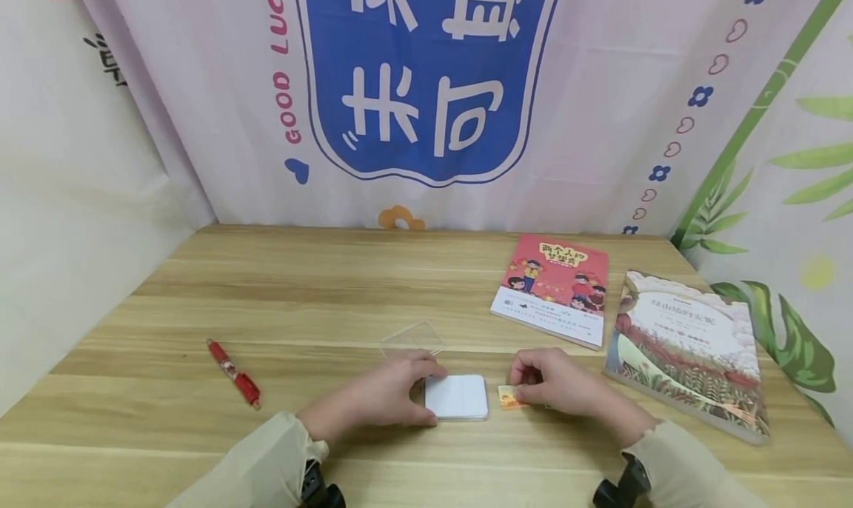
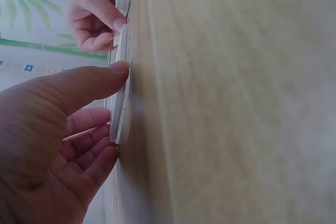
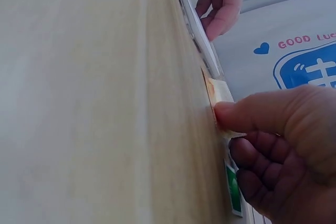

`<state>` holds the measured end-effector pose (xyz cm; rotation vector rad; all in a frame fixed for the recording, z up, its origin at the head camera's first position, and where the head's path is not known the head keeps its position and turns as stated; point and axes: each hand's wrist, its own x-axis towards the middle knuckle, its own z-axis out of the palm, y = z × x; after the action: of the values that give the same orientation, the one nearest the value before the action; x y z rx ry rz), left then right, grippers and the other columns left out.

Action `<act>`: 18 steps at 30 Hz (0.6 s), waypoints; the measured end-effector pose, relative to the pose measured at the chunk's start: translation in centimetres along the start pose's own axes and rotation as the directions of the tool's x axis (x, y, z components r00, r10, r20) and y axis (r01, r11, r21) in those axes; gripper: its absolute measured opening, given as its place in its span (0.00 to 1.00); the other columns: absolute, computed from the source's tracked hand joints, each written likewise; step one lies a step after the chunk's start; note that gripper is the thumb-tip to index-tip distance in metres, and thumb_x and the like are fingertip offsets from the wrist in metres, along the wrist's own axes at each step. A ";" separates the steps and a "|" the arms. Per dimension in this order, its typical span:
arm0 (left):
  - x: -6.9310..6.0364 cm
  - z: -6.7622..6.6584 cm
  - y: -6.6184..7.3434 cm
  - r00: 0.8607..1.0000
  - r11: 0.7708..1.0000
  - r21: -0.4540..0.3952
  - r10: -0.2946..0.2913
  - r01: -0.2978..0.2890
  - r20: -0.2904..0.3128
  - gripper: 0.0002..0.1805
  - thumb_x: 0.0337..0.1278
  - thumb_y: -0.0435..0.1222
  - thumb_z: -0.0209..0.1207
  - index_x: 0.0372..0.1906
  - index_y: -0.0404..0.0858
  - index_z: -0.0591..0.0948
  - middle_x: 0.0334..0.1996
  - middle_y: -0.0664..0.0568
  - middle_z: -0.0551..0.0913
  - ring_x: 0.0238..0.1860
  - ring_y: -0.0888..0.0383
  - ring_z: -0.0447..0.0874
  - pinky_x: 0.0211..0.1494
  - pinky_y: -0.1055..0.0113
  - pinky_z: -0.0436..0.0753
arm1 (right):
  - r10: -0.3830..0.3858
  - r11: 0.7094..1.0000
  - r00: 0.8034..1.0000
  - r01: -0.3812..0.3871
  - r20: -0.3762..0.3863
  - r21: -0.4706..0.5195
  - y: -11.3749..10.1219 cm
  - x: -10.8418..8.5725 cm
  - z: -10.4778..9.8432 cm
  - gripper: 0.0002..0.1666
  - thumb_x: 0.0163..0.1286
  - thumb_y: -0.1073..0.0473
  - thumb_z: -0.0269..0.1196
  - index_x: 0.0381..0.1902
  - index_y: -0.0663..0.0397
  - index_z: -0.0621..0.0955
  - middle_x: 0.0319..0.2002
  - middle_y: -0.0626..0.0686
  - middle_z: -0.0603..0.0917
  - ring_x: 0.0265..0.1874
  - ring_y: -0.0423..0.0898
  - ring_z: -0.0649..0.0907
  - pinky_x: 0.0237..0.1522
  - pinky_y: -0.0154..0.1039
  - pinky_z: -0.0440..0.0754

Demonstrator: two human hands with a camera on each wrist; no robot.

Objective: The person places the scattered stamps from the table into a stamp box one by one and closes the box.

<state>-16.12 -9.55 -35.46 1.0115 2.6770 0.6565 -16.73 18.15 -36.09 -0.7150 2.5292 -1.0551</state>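
A shallow clear box (image 1: 456, 398) holding a flat white stack lies on the table. My left hand (image 1: 392, 393) grips its left end, thumb on the near edge and fingers on the far edge. Just right of the box, my right hand (image 1: 558, 383) pinches a small yellow-orange card (image 1: 509, 398) between thumb and fingers. In the right wrist view this card (image 3: 223, 92) stands slightly tilted off the wood. Below the right fingers shows a small green piece (image 3: 233, 190), mostly covered by the hand in the head view.
A transparent lid (image 1: 412, 338) lies behind the left hand. A red pen (image 1: 233, 373) rests at the left. Toward the right are a pink-red book (image 1: 553, 289) and a thicker illustrated book (image 1: 689, 349). Printed cloth (image 1: 600, 123) hangs behind the wooden table (image 1: 300, 286).
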 end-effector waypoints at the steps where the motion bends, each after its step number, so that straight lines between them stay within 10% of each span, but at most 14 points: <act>1: 0.0 0.0 0.1 1.000 1.000 0.001 -0.006 0.006 0.000 0.29 0.42 0.43 0.70 0.53 0.39 0.78 0.52 0.51 0.76 0.52 0.56 0.73 0.57 0.61 0.73 | -0.004 1.000 1.000 0.004 -0.002 -0.001 0.0 0.0 0.0 0.04 0.60 0.63 0.64 0.29 0.55 0.77 0.26 0.46 0.75 0.26 0.40 0.73 0.27 0.31 0.72; 18: -0.4 0.3 0.3 0.998 0.998 -0.023 -0.064 0.064 -0.011 0.30 0.41 0.44 0.70 0.55 0.41 0.77 0.54 0.51 0.75 0.57 0.54 0.71 0.61 0.57 0.70 | 0.059 0.941 0.998 -0.045 -0.032 0.335 -0.9 0.3 -0.3 0.13 0.60 0.60 0.64 0.39 0.64 0.79 0.32 0.53 0.79 0.32 0.45 0.77 0.34 0.34 0.79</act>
<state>-15.58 -9.52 -35.62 0.9152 2.6932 0.6802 -16.82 17.57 -35.29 -0.5314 2.3008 -1.4460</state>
